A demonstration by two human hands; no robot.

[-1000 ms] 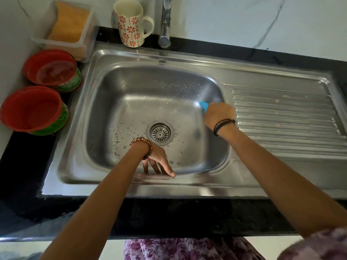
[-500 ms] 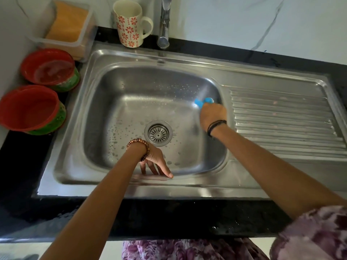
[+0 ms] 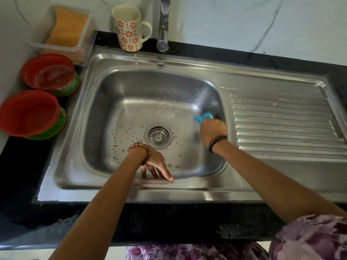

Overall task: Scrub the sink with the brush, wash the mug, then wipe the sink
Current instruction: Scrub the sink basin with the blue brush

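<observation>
Head view: the right hand (image 3: 213,129) grips the blue brush (image 3: 202,117) against the sink's (image 3: 131,186) right wall; the left hand (image 3: 156,166) rests open on the front rim. The brush looks light, stiff, probably wet-slippery, best held by its handle.

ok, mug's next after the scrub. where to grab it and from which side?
Take the mug by its handle. It stands upright on the counter behind the sink, left of the tap, with the handle pointing right toward the tap. Probably best to come from the front right; the gap to the tap looks narrow.
</observation>
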